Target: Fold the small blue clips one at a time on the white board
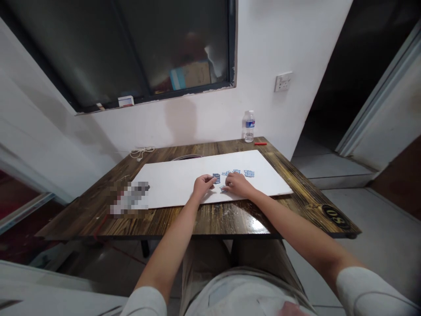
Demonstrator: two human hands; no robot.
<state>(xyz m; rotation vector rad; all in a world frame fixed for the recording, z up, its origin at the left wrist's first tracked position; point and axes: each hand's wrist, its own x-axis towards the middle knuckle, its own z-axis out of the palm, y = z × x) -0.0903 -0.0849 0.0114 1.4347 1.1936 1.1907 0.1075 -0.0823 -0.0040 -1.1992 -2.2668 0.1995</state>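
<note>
Head view: I see the left hand (202,184) at the dark blue pieces (216,176) on the white board (174,184), the right hand (239,184) curled nearby; whether either grips, I can't tell. A stray knuckle could scatter the paler pieces (249,174) alongside.

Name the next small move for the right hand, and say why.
Probably slide the near piece toward the dark group. It lies apart from that group, by the fingertips of the right hand, while the left hand is at the group's edge, seemingly ready to steady it.
</note>
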